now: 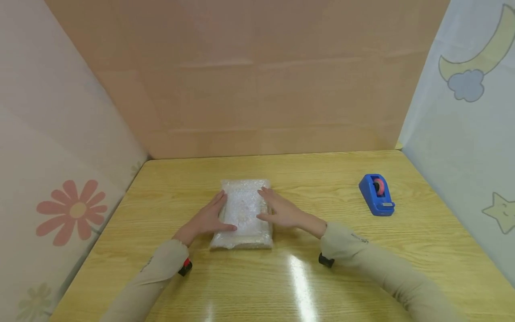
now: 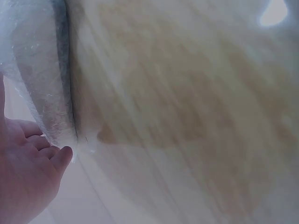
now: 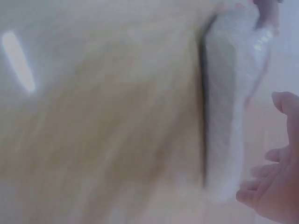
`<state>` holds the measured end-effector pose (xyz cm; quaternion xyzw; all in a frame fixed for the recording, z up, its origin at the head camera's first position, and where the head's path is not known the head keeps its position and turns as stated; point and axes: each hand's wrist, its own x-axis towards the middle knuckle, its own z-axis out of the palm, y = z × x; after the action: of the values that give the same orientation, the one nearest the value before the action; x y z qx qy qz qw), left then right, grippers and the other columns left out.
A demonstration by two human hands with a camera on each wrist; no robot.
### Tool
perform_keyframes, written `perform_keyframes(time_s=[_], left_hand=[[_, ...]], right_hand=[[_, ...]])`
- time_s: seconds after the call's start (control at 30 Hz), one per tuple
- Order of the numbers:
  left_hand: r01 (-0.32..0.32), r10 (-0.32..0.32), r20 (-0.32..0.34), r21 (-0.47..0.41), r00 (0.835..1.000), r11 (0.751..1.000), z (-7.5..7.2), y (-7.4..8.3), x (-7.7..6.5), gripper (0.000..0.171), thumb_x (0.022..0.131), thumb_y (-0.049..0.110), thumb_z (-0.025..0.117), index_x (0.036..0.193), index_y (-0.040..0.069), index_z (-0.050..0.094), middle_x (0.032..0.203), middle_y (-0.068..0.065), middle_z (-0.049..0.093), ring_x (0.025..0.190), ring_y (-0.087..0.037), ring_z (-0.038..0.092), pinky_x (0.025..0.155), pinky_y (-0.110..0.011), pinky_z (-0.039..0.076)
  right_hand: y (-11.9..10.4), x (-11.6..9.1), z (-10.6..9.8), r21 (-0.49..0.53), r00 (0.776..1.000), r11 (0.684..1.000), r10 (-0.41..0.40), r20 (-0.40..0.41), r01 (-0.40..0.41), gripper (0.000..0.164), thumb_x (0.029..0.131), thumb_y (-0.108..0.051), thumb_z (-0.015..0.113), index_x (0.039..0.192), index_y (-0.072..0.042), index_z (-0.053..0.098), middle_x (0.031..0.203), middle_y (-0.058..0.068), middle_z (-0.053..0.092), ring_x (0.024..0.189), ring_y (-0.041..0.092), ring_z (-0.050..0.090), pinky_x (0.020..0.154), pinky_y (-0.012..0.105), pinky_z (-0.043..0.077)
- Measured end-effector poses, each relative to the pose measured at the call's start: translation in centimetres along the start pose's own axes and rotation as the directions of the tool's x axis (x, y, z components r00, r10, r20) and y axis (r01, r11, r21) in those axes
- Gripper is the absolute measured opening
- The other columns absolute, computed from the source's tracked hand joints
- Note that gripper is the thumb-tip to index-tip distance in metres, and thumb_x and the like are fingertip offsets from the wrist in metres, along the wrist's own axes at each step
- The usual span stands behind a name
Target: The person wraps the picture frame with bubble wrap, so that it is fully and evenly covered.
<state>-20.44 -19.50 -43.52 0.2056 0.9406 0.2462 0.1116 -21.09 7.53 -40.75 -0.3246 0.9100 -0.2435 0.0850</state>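
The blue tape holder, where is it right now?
The blue tape holder is on the table, toward the right side of the head view. It stands to the right of the right hand and the bubble-wrapped package.

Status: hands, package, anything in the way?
Left hand, right hand: loosely spread, at opposite sides of rectangular package in clear bubble wrap. Package on yellow wood-grain table. Nothing blocking; blue tape dispenser with pink roll off right.

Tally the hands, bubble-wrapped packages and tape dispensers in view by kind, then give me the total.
Hands (left hand, right hand): 2
Bubble-wrapped package: 1
Tape dispenser: 1
Total: 4
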Motion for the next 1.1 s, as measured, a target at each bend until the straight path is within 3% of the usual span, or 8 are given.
perform_keyframes(time_s=[0.2,0.37,0.53,0.63,0.8,0.9,1.1], left_hand=[[-0.018,0.018,-0.005,-0.009,1.0,1.0,0.1,-0.1,0.4,0.115,0.066,0.063,0.067,0.144,0.0,0.012,0.152,-0.011,0.0,0.138,-0.025,0.004,0.11,-0.042,0.016],[-0.016,0.016,-0.002,-0.02,1.0,1.0,0.0,-0.2,0.4,0.115,0.066,0.063,0.068,0.144,0.0,0.011,0.152,-0.011,0.0,0.138,-0.025,0.004,0.11,-0.043,0.016],[-0.007,0.007,0.0,-0.022,1.0,1.0,0.0,-0.1,0.4,0.115,0.065,0.062,0.068,0.144,0.0,0.011,0.152,-0.011,0.0,0.138,-0.025,0.003,0.11,-0.042,0.016],[-0.008,0.008,0.004,-0.022,1.0,1.0,-0.1,-0.1,0.4,0.115,0.066,0.062,0.068,0.144,0.001,0.011,0.152,-0.01,-0.001,0.138,-0.025,0.003,0.11,-0.042,0.015],[-0.01,0.01,0.009,-0.027,1.0,1.0,0.0,0.1,0.5,0.115,0.065,0.063,0.068,0.144,0.002,0.011,0.152,-0.01,-0.001,0.138,-0.025,0.003,0.11,-0.043,0.015],[-0.009,0.01,0.009,-0.031,1.0,0.999,0.0,0.1,0.6,0.115,0.065,0.062,0.068,0.145,0.002,0.011,0.152,-0.009,-0.001,0.138,-0.025,0.003,0.11,-0.043,0.015],[-0.014,0.014,0.0,-0.039,1.0,0.999,0.1,0.0,0.5,0.114,0.066,0.061,0.069,0.144,0.0,0.012,0.152,-0.012,0.0,0.138,-0.027,0.004,0.109,-0.045,0.016]], right_hand=[[2.6,-3.1,-3.5,0.133,0.997,0.99,0.051,-0.061,-0.042,0.069,0.089,-0.036,0.055,0.143,-0.005,0.024,0.14,0.016,0.037,0.122,0.034,0.041,0.096,0.051,0.037],[5.9,-6.0,-6.4,0.255,0.986,0.962,0.13,-0.106,-0.1,0.068,0.089,-0.034,0.057,0.141,-0.004,0.027,0.13,0.02,0.045,0.112,0.034,0.047,0.091,0.052,0.038],[9.2,-9.3,-8.9,0.247,0.966,0.957,0.196,-0.167,-0.152,0.062,0.09,-0.03,0.056,0.139,-0.001,0.031,0.125,0.021,0.048,0.107,0.034,0.051,0.086,0.049,0.043],[11.0,-11.5,-10.2,0.201,0.949,0.963,0.224,-0.222,-0.18,0.056,0.09,-0.028,0.056,0.134,0.001,0.039,0.121,0.021,0.052,0.101,0.028,0.054,0.08,0.038,0.047],[13.5,-15.5,-12.1,0.105,0.908,0.958,0.286,-0.305,-0.266,0.043,0.089,-0.027,0.059,0.12,0.002,0.053,0.105,0.017,0.06,0.085,0.0,0.052,0.067,0.021,0.046],[14.8,-17.8,-12.9,0.097,0.882,0.938,0.347,-0.318,-0.334,0.04,0.088,-0.027,0.06,0.114,0.003,0.057,0.099,0.016,0.061,0.079,-0.008,0.047,0.062,0.022,0.046],[17.0,-20.4,-13.0,0.105,0.842,0.899,0.436,-0.317,-0.425,0.04,0.087,-0.028,0.061,0.109,0.006,0.059,0.094,0.015,0.063,0.074,-0.005,0.049,0.06,0.027,0.045]])
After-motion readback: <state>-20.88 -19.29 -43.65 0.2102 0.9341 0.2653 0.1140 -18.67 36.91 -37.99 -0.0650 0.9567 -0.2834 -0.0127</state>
